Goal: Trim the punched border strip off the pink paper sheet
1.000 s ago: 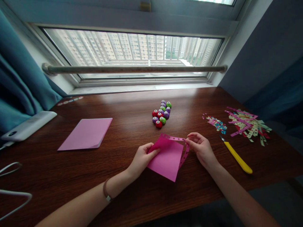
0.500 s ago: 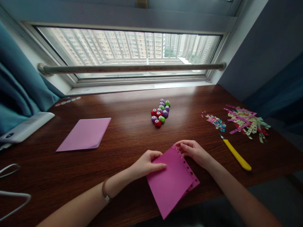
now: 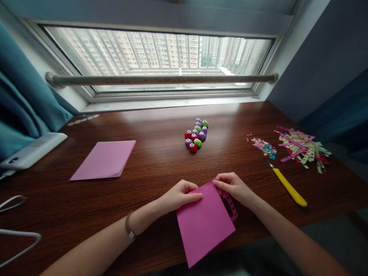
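A bright pink sheet of paper [image 3: 204, 226] hangs tilted over the near edge of the table. My left hand [image 3: 184, 195] grips its upper left edge, thumb on top and fingers underneath. My right hand [image 3: 231, 186] is closed in a pinch at the sheet's top corner. From under that hand a narrow pink strip with punched holes [image 3: 232, 207] curves down beside the sheet's right edge, with a gap between the two. The strip's upper part is hidden by my fingers. To the right lies a yellow-handled craft knife [image 3: 289, 187].
A pink paper stack [image 3: 105, 159] lies at left, near a white device [image 3: 36, 151] and white cable [image 3: 25, 234]. Red, purple and green bead-like pieces [image 3: 195, 135] sit mid-table. Small confetti [image 3: 263, 147] and a pile of cut paper strips [image 3: 304, 149] lie at right.
The punched strip has come away from the sheet's right edge and now bends outward. My right hand has closed more tightly at the corner. The sheet has turned slightly.
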The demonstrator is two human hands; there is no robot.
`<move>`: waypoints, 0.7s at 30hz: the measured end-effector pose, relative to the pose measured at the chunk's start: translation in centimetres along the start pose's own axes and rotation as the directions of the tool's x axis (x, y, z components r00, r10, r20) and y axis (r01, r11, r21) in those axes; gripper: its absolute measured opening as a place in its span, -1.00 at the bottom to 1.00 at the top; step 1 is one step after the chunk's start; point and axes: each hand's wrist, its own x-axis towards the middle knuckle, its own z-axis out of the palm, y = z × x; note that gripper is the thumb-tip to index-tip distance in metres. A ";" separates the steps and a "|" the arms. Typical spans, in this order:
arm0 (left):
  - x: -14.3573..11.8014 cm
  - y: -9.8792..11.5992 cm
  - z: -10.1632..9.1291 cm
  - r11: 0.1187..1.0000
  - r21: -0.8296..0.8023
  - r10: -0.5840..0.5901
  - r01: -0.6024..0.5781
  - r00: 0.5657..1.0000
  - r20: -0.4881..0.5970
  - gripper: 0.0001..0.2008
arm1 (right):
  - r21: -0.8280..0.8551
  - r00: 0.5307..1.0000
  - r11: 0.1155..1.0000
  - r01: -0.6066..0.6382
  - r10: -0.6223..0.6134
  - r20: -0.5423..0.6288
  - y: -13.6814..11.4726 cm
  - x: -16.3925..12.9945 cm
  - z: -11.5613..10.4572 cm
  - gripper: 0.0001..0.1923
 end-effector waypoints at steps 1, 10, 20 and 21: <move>0.0 0.0 0.0 1.000 -0.002 -0.002 0.002 1.000 0.002 -0.62 | 0.021 1.000 1.000 0.004 -0.004 -0.005 0.1 0.0 -0.1 -0.63; 0.0 0.0 -0.1 1.000 -0.005 0.002 -0.002 1.000 0.008 -0.62 | 0.111 0.996 0.993 0.047 -0.038 -0.082 0.7 0.1 -0.8 -0.68; 0.3 0.0 0.1 0.993 -0.087 0.079 -0.081 0.996 -0.035 -0.65 | 0.021 0.921 0.989 0.143 -0.126 -0.368 -0.8 0.5 -4.6 -0.68; 0.4 -0.1 0.1 0.991 -0.102 0.082 -0.087 0.995 -0.049 -0.66 | -0.030 0.904 0.990 0.137 -0.138 -0.404 -1.4 0.5 -5.6 -0.69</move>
